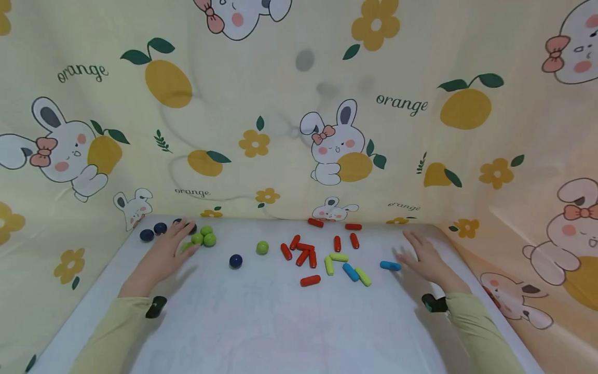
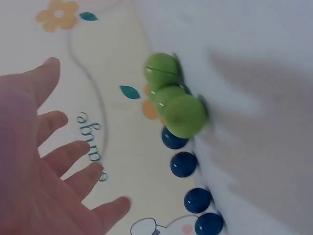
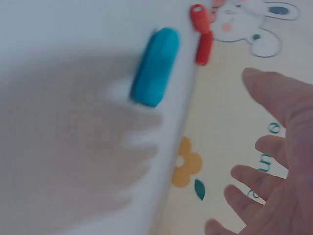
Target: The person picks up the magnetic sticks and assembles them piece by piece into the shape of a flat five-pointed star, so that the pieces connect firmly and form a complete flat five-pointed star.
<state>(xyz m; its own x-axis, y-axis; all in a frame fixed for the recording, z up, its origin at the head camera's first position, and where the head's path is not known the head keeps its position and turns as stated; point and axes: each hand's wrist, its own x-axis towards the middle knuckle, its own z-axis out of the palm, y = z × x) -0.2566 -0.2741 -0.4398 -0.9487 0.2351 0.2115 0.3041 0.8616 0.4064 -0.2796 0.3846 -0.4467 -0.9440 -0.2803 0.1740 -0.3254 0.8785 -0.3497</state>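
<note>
My left hand (image 1: 161, 258), fingers spread, hovers over the table's far left, holding nothing. Close to its fingertips is a cluster of round green balls (image 1: 209, 239), and beyond them several dark blue balls (image 1: 147, 235) form a row, partly hidden by the hand. In the left wrist view these green balls (image 2: 185, 116) and blue balls (image 2: 184, 164) stand apart from the fingers. On the right, my right hand (image 1: 427, 264) is raised with loose, spread fingers and nothing in them. A blue oblong piece (image 1: 390, 266) with rounded ends lies just left of its fingertips.
Between the hands lie a lone dark blue ball (image 1: 235, 261), a green ball (image 1: 262, 247), several red oblong pieces (image 1: 310, 280), yellow-green ones (image 1: 363, 277) and another blue one (image 1: 350, 272). A printed curtain (image 1: 280, 171) borders the white table (image 1: 289, 332) at the back and sides.
</note>
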